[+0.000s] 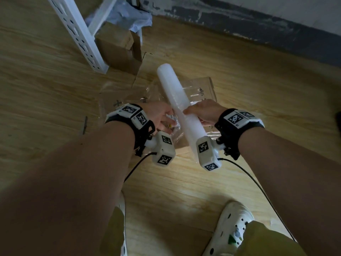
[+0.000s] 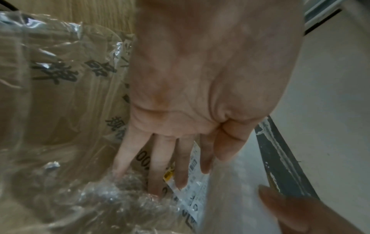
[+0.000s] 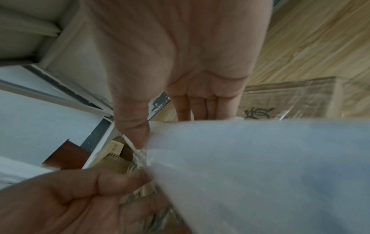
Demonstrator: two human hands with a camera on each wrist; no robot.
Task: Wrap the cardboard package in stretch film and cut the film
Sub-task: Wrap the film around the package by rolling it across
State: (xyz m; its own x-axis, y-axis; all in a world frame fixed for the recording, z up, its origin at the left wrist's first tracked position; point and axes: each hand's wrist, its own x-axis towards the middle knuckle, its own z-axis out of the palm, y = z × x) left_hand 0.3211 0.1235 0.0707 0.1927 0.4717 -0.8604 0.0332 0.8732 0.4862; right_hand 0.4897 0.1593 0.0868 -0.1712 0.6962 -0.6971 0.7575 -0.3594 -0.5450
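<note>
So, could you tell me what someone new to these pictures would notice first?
Probably the long white roll of stretch film, lying slantwise across the middle of the head view, with the right hand gripping it near its lower end. Under it lies the flat cardboard package on the wooden floor, already covered in shiny film. The left hand rests beside the roll, its straight fingers pressing the film down onto the package.

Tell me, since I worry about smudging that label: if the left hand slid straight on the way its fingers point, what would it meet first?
The left hand points at the white label under the film on the cardboard package; its fingertips seem already there, though depth is unclear.
</note>
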